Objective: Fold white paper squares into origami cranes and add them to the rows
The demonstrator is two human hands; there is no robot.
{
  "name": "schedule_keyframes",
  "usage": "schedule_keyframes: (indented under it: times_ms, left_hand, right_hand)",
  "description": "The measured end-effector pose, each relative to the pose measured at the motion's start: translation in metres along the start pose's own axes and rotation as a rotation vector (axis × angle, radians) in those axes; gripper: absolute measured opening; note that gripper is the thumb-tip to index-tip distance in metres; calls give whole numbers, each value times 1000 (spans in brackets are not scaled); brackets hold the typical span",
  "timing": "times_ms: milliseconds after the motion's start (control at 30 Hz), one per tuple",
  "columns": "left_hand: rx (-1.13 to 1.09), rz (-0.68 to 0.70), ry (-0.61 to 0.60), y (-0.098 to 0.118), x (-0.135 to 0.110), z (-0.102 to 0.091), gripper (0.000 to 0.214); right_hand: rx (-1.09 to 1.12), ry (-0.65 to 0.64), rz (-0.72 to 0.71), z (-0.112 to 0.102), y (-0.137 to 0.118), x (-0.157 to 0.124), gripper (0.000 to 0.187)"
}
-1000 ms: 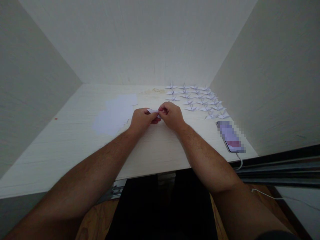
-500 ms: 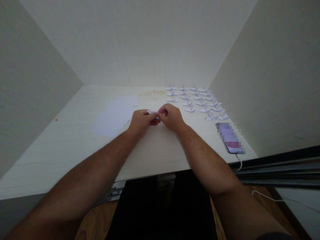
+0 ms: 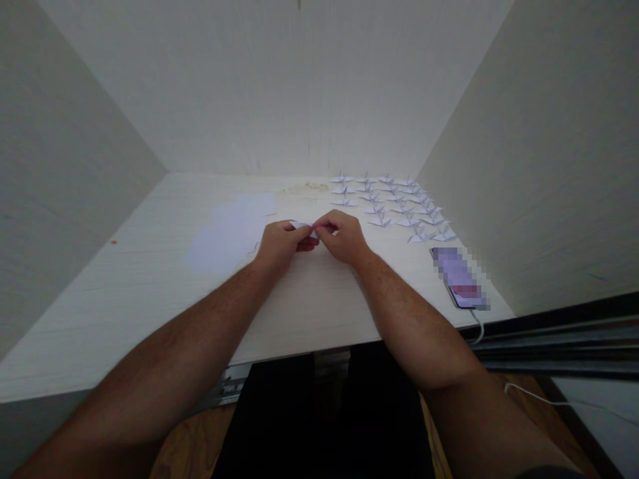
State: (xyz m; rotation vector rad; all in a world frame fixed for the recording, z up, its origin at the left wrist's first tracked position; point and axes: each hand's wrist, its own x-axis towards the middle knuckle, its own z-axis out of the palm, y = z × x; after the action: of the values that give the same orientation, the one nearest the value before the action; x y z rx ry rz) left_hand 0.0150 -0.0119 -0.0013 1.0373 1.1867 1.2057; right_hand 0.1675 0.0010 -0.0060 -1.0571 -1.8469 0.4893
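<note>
Pinching a small folded paper piece (image 3: 296, 223) at frame centre: left hand (image 3: 280, 242) clamped on it with thumb and fingers, right hand (image 3: 345, 237) gripping its right end by the fingertips. Right fingertips have shifted slightly leftward over the last second; white sheets (image 3: 232, 229) left of centre and paper cranes (image 3: 405, 209) right of centre appear unmoved, suggesting fine adjustment of one fold, piece unreleased.

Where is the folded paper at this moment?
The left hand and right hand hold the folded paper near the middle of the head view, with white sheets on its left and paper cranes farther right.
</note>
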Motion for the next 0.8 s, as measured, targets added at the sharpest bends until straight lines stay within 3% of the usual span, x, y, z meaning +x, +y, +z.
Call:
schedule_keyframes:
  times_ms: [167, 367, 500, 800]
  left_hand:
    - [18, 35, -48, -1, 0, -2, 16]
    - [67, 106, -94, -3, 2, -4, 17]
    - [124, 134, -67, -6, 5, -6, 19]
    - [153, 134, -25, -8, 7, -8, 22]
  right_hand:
    - [255, 63, 242, -1, 0, 5, 10]
    - [438, 30, 345, -3, 3, 8, 17]
    - [473, -32, 342, -2, 4, 6, 19]
    - [420, -35, 292, -2, 4, 6, 17]
